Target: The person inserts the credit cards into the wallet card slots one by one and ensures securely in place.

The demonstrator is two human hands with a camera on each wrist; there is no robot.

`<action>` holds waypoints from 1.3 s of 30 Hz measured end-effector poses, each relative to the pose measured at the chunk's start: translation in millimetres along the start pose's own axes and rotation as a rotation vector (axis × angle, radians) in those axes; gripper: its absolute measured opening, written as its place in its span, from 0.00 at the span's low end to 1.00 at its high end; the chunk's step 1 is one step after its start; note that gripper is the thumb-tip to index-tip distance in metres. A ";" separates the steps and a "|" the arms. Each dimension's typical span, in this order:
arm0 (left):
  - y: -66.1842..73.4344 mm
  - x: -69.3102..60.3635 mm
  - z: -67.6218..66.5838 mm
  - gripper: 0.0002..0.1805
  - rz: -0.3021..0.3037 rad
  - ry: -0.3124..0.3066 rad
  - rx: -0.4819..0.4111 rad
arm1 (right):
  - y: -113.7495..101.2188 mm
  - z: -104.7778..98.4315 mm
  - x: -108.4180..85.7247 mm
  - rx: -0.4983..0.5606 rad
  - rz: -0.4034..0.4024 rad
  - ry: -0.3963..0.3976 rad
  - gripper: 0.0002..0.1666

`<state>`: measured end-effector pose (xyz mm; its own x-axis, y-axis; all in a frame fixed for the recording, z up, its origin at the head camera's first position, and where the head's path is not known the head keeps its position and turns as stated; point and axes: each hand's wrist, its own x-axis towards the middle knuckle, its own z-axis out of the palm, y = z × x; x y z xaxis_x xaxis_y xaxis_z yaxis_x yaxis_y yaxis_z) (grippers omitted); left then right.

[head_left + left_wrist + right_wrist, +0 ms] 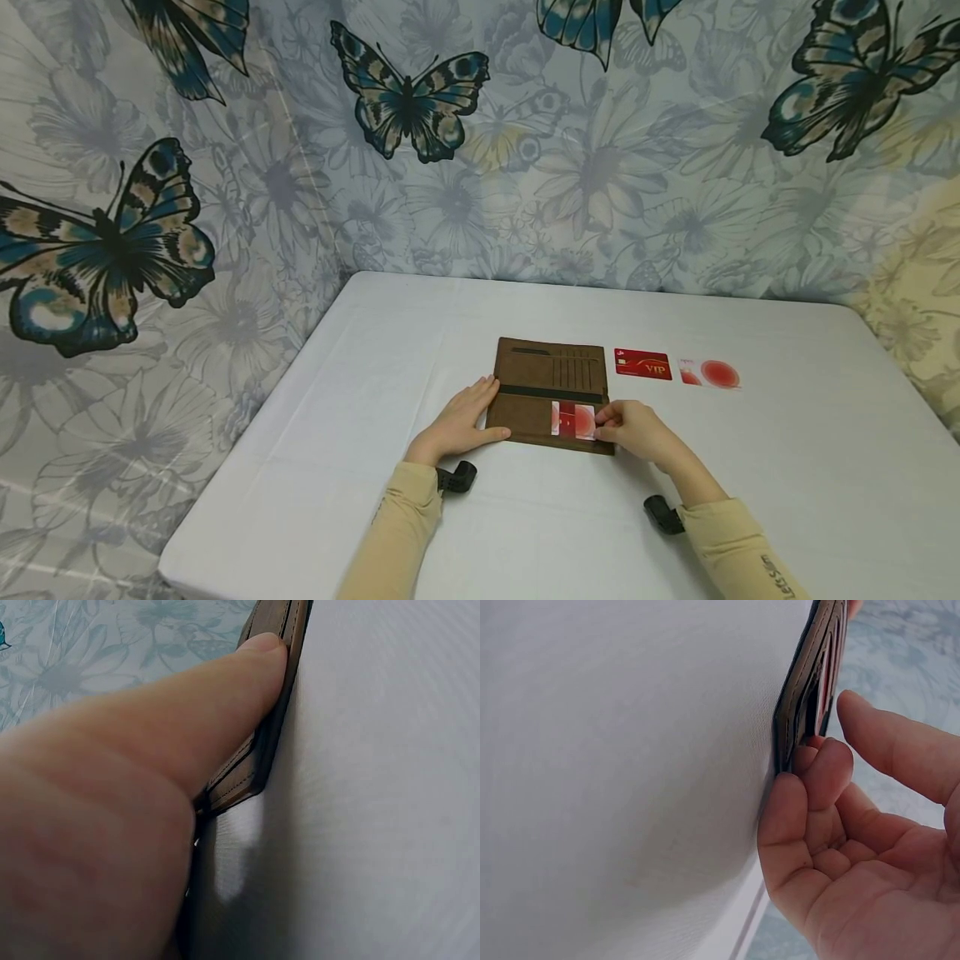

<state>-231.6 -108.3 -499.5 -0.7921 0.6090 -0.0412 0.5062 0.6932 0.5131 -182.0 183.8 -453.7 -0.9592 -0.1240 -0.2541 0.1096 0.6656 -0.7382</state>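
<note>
A brown wallet (551,362) lies unfolded on the white table, with card slots in its far half. In its near half, red and pink-white cards (573,421) sit overlapping in the slots. My left hand (461,421) rests at the wallet's left side, fingers at the edge and thumb on the near corner; the thumb (225,697) presses the wallet in the left wrist view. At the right edge of the outermost card, my right hand (637,429) holds it between thumb and fingers. In the right wrist view the curled fingers (784,817) meet the wallet's edge; the exact pinch point is partly hidden.
A red VIP card (643,364) lies to the right of the wallet, and beside it a pale card with a red circle (720,374). The white tablecloth (315,492) reaches a butterfly-patterned wall covering (600,192) at the back and left.
</note>
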 end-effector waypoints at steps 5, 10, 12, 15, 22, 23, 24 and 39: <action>-0.4 0.2 0.2 0.47 -0.002 0.003 -0.009 | 0.5 0.4 1.1 0.002 0.003 -0.002 0.13; -0.3 0.1 -0.1 0.47 -0.005 0.006 -0.017 | -0.3 1.9 2.6 -0.004 0.004 -0.003 0.13; -0.2 -0.2 -0.3 0.47 -0.004 0.006 -0.020 | -0.9 3.1 3.2 -0.006 -0.001 -0.002 0.13; 0.0 -0.6 -0.5 0.47 0.000 0.006 -0.020 | -1.6 4.7 3.8 -0.006 -0.004 -0.003 0.13; 0.9 -1.0 -1.8 0.47 0.005 0.006 -0.014 | -2.5 6.4 5.0 -0.003 -0.009 -0.006 0.16; 0.9 -1.0 -1.9 0.47 0.007 0.006 -0.015 | -2.6 6.7 5.0 -0.003 -0.013 -0.009 0.16; 0.8 -0.9 -1.9 0.47 0.008 0.006 -0.014 | -2.8 7.1 4.8 -0.007 -0.017 -0.011 0.16; -1.5 1.7 -0.2 0.47 0.005 0.010 -0.006 | -4.4 7.5 4.0 -0.004 -0.067 -0.036 0.19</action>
<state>-233.8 -108.4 -500.1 -0.7927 0.6088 -0.0303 0.5084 0.6878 0.5181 -184.4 174.8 -456.2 -0.9542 -0.1950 -0.2267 0.0441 0.6580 -0.7517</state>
